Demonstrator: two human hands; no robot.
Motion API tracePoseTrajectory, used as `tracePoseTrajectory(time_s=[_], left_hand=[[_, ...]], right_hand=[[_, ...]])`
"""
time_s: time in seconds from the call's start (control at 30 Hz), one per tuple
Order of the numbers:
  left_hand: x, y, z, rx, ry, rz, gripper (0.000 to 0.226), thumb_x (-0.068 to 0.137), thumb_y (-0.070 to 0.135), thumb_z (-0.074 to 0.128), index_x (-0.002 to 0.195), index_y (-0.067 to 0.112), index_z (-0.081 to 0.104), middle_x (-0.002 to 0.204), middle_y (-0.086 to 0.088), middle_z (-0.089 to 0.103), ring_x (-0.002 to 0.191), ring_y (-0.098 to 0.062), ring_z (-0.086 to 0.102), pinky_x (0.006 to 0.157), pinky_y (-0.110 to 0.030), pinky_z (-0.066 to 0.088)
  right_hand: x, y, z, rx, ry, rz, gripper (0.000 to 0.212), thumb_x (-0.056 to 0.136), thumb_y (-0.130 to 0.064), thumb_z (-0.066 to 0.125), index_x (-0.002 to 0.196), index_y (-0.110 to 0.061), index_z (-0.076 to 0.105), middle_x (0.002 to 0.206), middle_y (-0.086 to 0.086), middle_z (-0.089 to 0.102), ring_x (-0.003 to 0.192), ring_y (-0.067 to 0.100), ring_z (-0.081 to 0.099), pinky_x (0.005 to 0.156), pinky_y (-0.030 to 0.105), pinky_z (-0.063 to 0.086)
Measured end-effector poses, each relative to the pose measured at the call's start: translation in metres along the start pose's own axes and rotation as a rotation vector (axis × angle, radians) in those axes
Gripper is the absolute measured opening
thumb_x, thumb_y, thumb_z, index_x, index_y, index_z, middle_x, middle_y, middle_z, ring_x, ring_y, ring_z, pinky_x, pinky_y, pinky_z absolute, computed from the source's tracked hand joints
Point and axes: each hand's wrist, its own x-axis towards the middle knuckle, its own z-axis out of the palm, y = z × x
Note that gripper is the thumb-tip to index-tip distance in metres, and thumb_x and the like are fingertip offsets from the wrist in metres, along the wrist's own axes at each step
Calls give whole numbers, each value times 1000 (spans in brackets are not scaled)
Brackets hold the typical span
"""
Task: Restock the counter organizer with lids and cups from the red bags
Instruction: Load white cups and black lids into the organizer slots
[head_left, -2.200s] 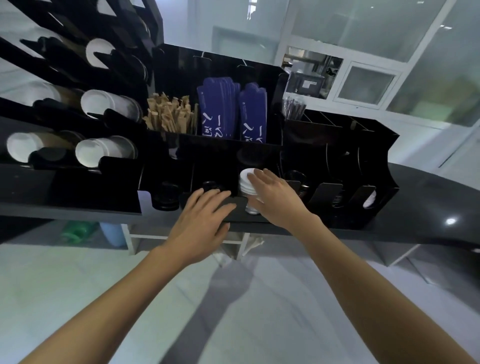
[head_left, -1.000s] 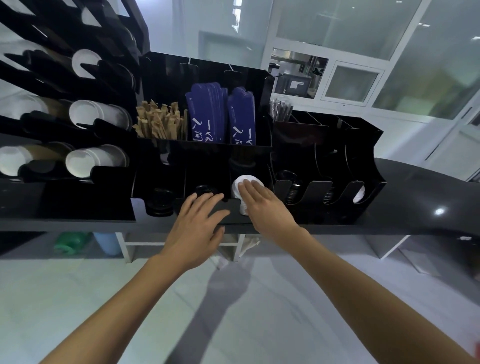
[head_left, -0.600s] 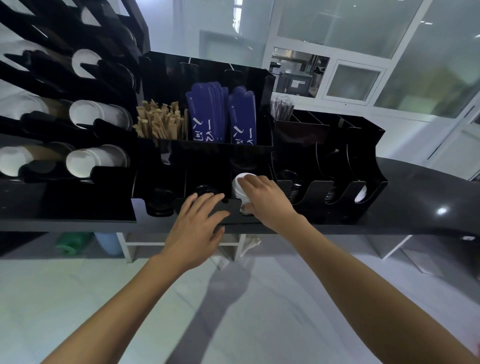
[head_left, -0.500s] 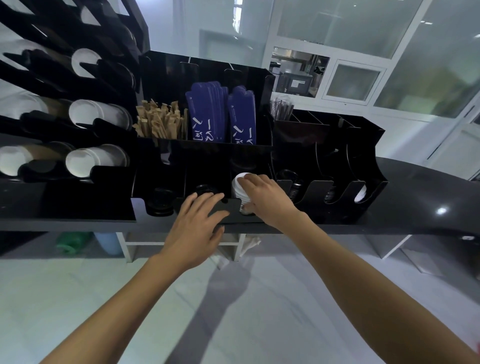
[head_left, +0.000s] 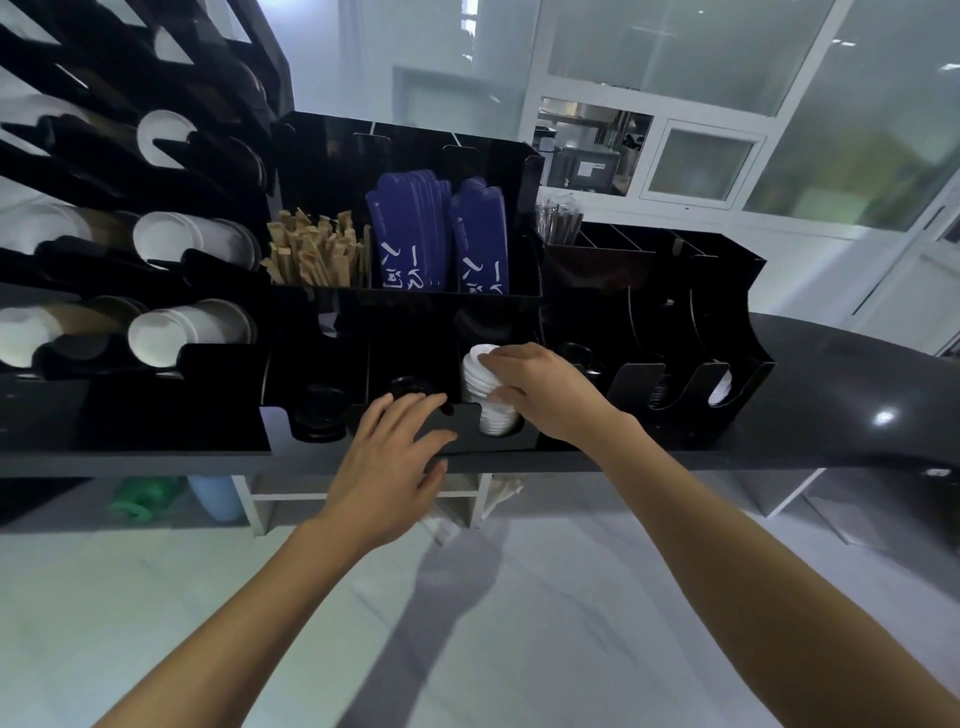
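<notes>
A stack of white lids (head_left: 483, 389) stands in a front slot of the black counter organizer (head_left: 649, 312). My right hand (head_left: 545, 397) is curled around the stack's right side and top, fingers and thumb gripping it. My left hand (head_left: 392, 457) lies flat with fingers spread on the organizer's front lip, just left of the stack. Black lids (head_left: 319, 410) fill the slot further left, and more black lids (head_left: 410, 387) sit behind my left fingers. White cups (head_left: 192, 327) lie sideways in the rack on the left. No red bags are in view.
Wooden stirrers (head_left: 314, 254), blue sleeves (head_left: 439, 234) and straws (head_left: 558, 223) fill the upper compartments. Curved lid slots (head_left: 691, 384) on the right hold a few white lids (head_left: 722, 389). The dark counter (head_left: 857, 395) runs right. White shelving (head_left: 363, 493) stands under it.
My right hand has gone from resting on top of the white lid stack to wrapping its fingers around it. My left hand has stayed on the organizer's front lip.
</notes>
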Motion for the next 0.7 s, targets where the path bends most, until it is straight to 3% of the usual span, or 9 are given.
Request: tracePoseTrajectory(time_s=[0.07, 0.2, 0.33, 0.43, 0.7], left_hand=[[0, 0, 0, -8, -2, 2, 33, 91, 27, 65, 124, 22, 67, 151, -4, 44, 142, -24, 35, 122, -46, 18], [0, 0, 0, -18, 7, 3, 32, 91, 26, 65, 123, 21, 68, 150, -4, 45, 142, -25, 36, 121, -48, 20], [1, -1, 1, -13, 6, 9, 32, 91, 27, 64, 123, 22, 68, 151, -4, 44, 142, -24, 35, 122, -46, 19], [0, -2, 0, -9, 4, 15, 31, 91, 27, 64, 122, 22, 68, 151, -3, 44, 142, -24, 35, 122, -45, 16], [0, -4, 0, -4, -10, 16, 31, 92, 29, 62, 123, 24, 67, 152, -4, 43, 143, -24, 35, 122, -47, 17]], right_hand=[[0, 4, -2, 1, 1, -11, 22, 93, -17, 61, 112, -7, 58, 104, 4, 61, 94, 30, 58, 76, 47, 51], [-1, 2, 1, -31, -16, -26, 14, 90, -16, 63, 91, -12, 50, 86, 0, 51, 77, 26, 50, 65, 49, 47], [-4, -5, 8, -79, -7, 9, 29, 91, -16, 65, 117, -8, 57, 105, 5, 60, 96, 31, 57, 76, 48, 51], [-10, -18, 11, -131, 39, 52, 34, 91, -16, 68, 123, -7, 58, 111, 7, 61, 100, 32, 57, 79, 45, 53], [-17, -24, 21, -123, 101, 103, 28, 84, -19, 76, 104, -10, 58, 100, 2, 62, 92, 29, 58, 77, 45, 51]])
